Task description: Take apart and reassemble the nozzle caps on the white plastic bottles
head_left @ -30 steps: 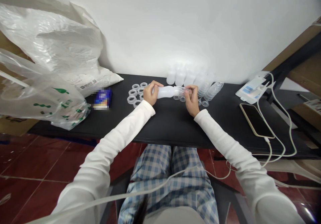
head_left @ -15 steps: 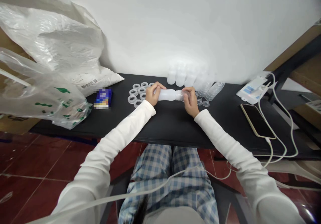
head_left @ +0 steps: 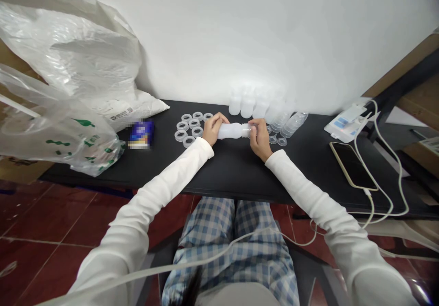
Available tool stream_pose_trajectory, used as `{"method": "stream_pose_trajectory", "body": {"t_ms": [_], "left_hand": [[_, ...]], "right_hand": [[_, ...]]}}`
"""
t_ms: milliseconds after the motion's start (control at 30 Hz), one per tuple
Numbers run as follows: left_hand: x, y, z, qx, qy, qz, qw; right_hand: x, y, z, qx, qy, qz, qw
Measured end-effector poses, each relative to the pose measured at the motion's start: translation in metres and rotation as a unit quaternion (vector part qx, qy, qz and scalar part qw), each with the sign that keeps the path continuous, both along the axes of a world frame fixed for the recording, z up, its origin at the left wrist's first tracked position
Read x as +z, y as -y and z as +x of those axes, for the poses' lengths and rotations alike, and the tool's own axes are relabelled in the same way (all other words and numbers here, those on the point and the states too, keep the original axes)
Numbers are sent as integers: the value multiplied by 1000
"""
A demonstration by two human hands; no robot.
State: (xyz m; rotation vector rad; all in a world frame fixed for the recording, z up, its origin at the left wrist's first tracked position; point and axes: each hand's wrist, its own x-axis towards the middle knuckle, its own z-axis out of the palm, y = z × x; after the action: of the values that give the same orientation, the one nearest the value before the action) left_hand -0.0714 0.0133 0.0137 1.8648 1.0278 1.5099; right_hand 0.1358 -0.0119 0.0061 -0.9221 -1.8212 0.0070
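In the head view, held a milky bottle (head_left: 230, 131) nearly level and crosswise over the table (head_left: 233, 173). Grasped its left end in the left hand (head_left: 211, 130), with fingers curled across the top; pinched a clear piece (head_left: 246, 131) at its right end in the right hand (head_left: 260, 140). Because of the covering fingers, could not tell how firmly joined to the bottle; could not judge, either, any contact between bottle and table. Saw plastic rings (head_left: 180, 139) just left of the left hand, small clear discs (head_left: 281, 142) just beyond the right hand, and a row of upright bottles (head_left: 247, 108) behind, near the wall (head_left: 219, 40). Seemed liable to leave the clear piece sitting crooked through pressing or twisting off the bottle's axis. Seemed liable, too, to dent the thin-looking side by squeezing too hard, or to lose hold of the smooth surface by squeezing too little. Risked scattering the rings through a careless sideways sweep.
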Motion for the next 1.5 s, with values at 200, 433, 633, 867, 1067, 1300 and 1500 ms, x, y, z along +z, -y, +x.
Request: {"method": "stream_pose_trajectory", "body": {"t_ms": [200,433,633,867,1067,1300,1500], "left_hand": [[1,4,3,-7,5,33,999],[6,13,-2,30,-59,171,983],[-1,13,-5,51,-126,268,954],[-15,8,-5,66,-243,404,879],[-15,7,-7,49,-300,334,892],[1,5,-4,24,-277,278,920],[14,3,-11,16,-339,253,906]], "right_hand": [[0,1,-4,-33,-12,3,999],[-1,4,-8,-46,-27,5,999],[1,7,-9,-50,-45,-38,997],[5,9,-7,-78,-40,-92,992],[3,2,-3,-115,-9,-110,987],[3,-8,3,-114,-28,-93,989],[9,-1,7,-138,9,-93,986]]}}
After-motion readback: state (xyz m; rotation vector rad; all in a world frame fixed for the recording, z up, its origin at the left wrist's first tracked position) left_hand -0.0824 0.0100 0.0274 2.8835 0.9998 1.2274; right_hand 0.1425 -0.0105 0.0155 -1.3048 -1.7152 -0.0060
